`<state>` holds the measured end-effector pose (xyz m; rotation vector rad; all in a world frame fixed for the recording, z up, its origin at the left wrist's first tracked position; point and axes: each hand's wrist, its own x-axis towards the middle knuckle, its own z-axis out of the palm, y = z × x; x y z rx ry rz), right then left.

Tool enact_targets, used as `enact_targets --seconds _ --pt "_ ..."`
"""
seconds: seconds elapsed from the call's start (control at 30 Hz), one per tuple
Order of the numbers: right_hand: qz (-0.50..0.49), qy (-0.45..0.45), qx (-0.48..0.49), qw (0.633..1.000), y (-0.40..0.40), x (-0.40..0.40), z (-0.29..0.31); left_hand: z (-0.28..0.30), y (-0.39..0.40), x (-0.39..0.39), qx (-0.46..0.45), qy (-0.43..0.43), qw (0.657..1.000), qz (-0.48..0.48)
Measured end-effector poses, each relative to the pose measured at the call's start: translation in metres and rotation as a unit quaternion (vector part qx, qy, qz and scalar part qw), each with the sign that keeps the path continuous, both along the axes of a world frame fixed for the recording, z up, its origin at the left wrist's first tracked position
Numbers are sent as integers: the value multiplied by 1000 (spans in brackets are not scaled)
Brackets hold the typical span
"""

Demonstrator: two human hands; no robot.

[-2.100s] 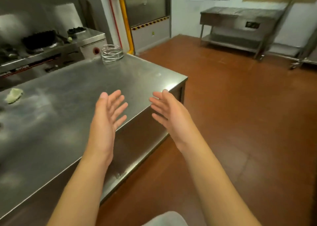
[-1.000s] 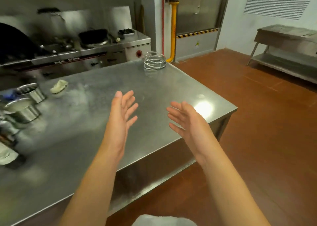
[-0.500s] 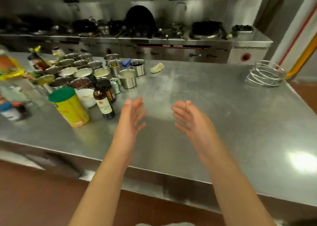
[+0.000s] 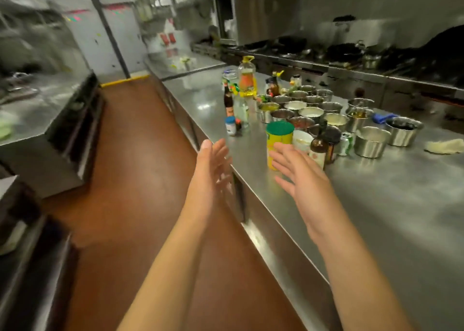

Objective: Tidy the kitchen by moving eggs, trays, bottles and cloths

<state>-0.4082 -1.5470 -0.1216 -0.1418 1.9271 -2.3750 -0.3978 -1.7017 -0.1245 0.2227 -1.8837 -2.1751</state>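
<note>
The steel tabletop [image 4: 391, 205] carries a yellow canister [image 4: 279, 143]; behind it stand metal bowls [image 4: 311, 112], left of it bottles [image 4: 247, 84], far right a pale cloth [image 4: 444, 146].

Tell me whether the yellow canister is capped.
Capped: the yellow canister stands upright on the steel counter, its green lid on top.

You've got two hands up: left hand [image 4: 209, 172] and right hand [image 4: 301, 177]. On the one counter [image 4: 376, 192] I count one yellow tub [image 4: 279, 139], one white cup [image 4: 302, 141], one green can [image 4: 346, 142], one small blue-lidded jar [image 4: 230, 126], one pale cloth [image 4: 444, 146] and one blue thing [image 4: 383, 117]. There are about seventeen steel pots [image 4: 371, 141], though the back ones blur together. For bottles, there's one oil bottle [image 4: 247, 78], one clear bottle [image 4: 242, 109] and at least three brown bottles [image 4: 319, 147].
</note>
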Motion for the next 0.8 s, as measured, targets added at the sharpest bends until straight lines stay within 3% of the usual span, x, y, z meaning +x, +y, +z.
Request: enact_targets --seconds 0.27,0.8 --pt "88 11 31 996 -107 -41 3 6 -121 1 -37 56 989 132" --pt "121 -31 71 990 -328 -165 -42 -52 -321 -116 -16 -9 992 127"
